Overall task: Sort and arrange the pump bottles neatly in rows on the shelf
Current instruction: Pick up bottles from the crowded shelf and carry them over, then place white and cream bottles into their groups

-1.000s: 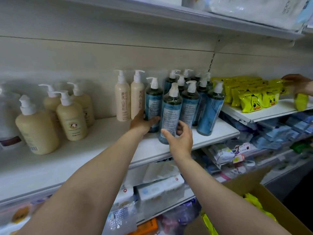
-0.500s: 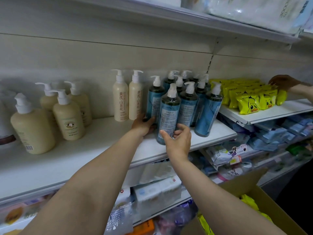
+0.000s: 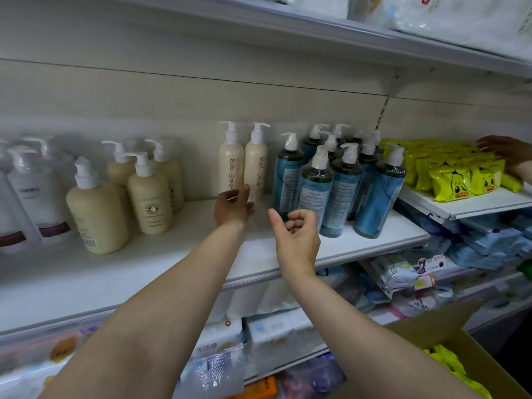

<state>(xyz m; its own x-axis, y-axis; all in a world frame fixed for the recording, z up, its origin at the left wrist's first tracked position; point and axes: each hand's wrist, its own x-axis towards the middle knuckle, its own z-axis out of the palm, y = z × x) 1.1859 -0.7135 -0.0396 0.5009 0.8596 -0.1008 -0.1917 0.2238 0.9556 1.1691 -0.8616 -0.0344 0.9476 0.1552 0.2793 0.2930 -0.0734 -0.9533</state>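
Both hands free: left hand (image 3: 233,208) relaxed, right hand (image 3: 298,236) loosely curled. Tall blue shrink-wrapped pump bottles (image 3: 315,187) right of them: likely heavy, slick; grip mid-body, not pump.

Your two arms fill the lower half of the head view, both bare from the bottom edge of the frame up to the wrists, with no sleeve, cuff or glove anywhere on them. Your left hand (image 3: 233,207) is bare, and no ring, watch or strap shows on its wrist. Your right hand (image 3: 298,236) is bare too, the nails short and unpainted where they show, the wrist below it unadorned. Both forearms taper evenly toward the wrists and carry no marking, bandage or band that can be made out.
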